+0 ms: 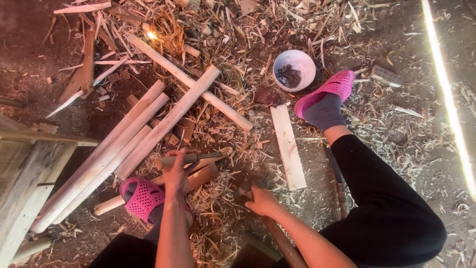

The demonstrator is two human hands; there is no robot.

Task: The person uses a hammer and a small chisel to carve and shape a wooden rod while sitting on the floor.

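Left hand (177, 174) closed around short wooden peg (174, 160) beside pink slipper (141, 197), amid shavings (218, 233); right hand (261, 201) wrapped on wooden handle (278, 238) near the ground. Best kept steady: peg gripped firm, fingers clear of any striking end. Counted: about six long stripped poles (148, 131), one flat board (289, 147), one white bowl (294, 69), two slippers.

- Ahead of the left hand (177, 173), stacked pale poles (119, 144) block the ground.
- Beyond the right hand (262, 201), shavings-strewn earth lies open up to a flat board (288, 146).
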